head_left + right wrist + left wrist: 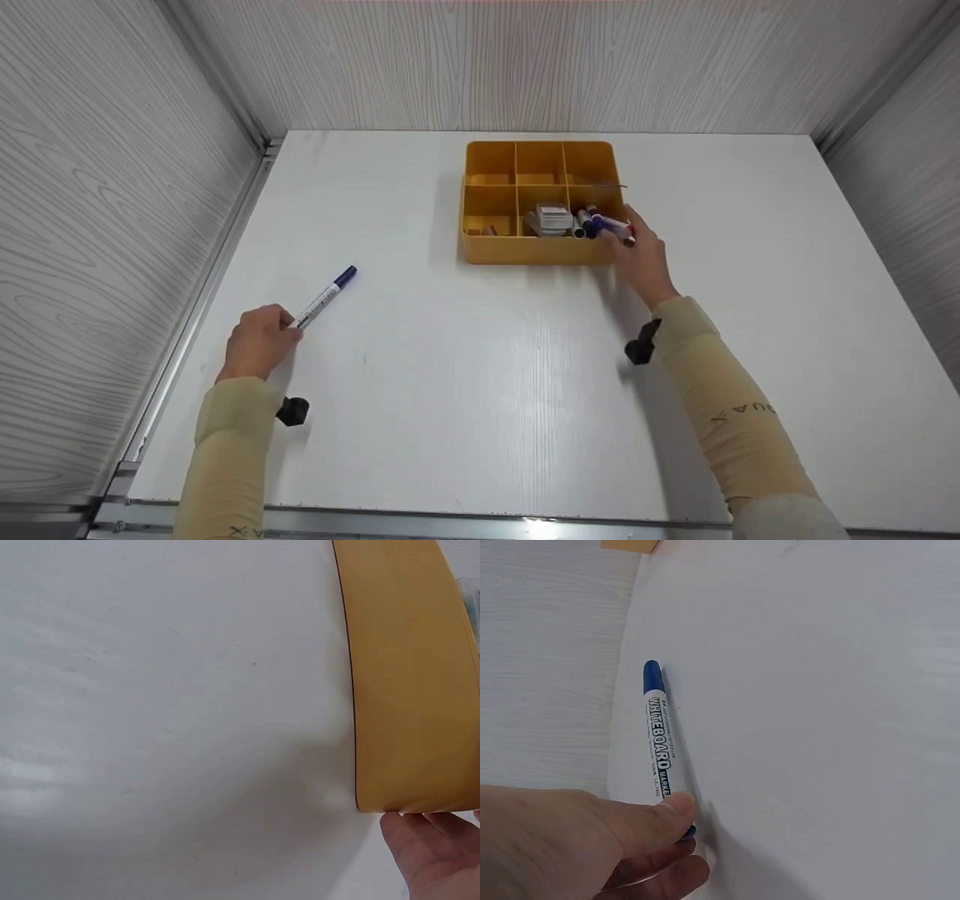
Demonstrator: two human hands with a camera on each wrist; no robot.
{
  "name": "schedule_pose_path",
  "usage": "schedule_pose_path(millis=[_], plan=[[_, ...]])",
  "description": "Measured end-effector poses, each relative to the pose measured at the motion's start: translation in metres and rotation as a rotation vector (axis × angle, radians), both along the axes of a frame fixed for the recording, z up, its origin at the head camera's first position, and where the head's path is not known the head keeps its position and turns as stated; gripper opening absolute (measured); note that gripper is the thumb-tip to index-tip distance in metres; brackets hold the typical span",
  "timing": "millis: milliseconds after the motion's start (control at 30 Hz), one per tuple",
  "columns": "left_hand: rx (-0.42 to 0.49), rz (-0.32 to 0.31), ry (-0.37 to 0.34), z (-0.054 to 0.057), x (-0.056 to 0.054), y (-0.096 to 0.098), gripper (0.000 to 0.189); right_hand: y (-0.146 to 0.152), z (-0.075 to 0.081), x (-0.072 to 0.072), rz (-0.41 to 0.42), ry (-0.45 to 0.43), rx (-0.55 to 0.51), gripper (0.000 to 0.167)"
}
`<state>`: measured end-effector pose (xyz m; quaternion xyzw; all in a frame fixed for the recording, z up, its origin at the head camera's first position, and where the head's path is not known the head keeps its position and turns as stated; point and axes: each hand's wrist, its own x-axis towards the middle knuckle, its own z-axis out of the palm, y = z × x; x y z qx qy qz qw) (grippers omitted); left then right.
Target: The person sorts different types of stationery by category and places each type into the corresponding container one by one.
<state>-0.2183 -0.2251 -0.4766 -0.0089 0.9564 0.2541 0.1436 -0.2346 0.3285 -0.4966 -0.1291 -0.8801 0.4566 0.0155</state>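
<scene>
My left hand (260,339) pinches a whiteboard marker (322,301) by its rear end, over the left part of the table. It has a white barrel and a blue cap (653,676) that points away from the hand. At the back, my right hand (643,259) grips the front right corner of a yellow compartment box (536,251). Its fingers (424,836) lie against the outer side wall, with the thumb over the rim. Several markers (587,223), with dark blue and red ends, lie in the compartment beside this hand.
A stack of clear and white small items (551,218) fills the front middle compartment. Small pieces (489,230) lie in the front left one. A thin dark item (611,186) sticks out over the right rim. Pale wood-grain panels (112,187) enclose the white table (450,390).
</scene>
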Motion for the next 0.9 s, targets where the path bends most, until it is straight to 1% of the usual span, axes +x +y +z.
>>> schedule_pose_path(millis=[167, 267, 467, 567, 633, 733, 900], plan=[[0.011, 0.009, 0.019, 0.003, -0.005, 0.010, 0.023, 0.000, 0.000, 0.001, 0.000, 0.011, -0.001, 0.075], [0.001, -0.004, 0.043, 0.007, -0.008, 0.018, 0.025, 0.000, 0.000, 0.000, 0.001, 0.010, -0.004, 0.076], [-0.020, -0.052, 0.146, 0.014, -0.012, 0.037, 0.024, 0.000, -0.001, 0.000, 0.006, -0.011, -0.021, 0.079], [-0.018, -0.077, 0.207, 0.018, -0.014, 0.048, 0.023, 0.000, -0.001, -0.001, 0.008, -0.008, -0.013, 0.079], [-0.014, -0.092, 0.234, 0.020, -0.015, 0.057, 0.024, 0.000, -0.002, -0.001, 0.008, 0.004, -0.009, 0.078], [-0.012, -0.110, 0.257, 0.023, -0.017, 0.070, 0.024, 0.000, -0.003, -0.001, 0.006, 0.007, -0.003, 0.078], [-0.010, -0.137, 0.283, 0.029, -0.023, 0.093, 0.024, 0.001, -0.003, -0.002, -0.004, -0.014, -0.014, 0.078]])
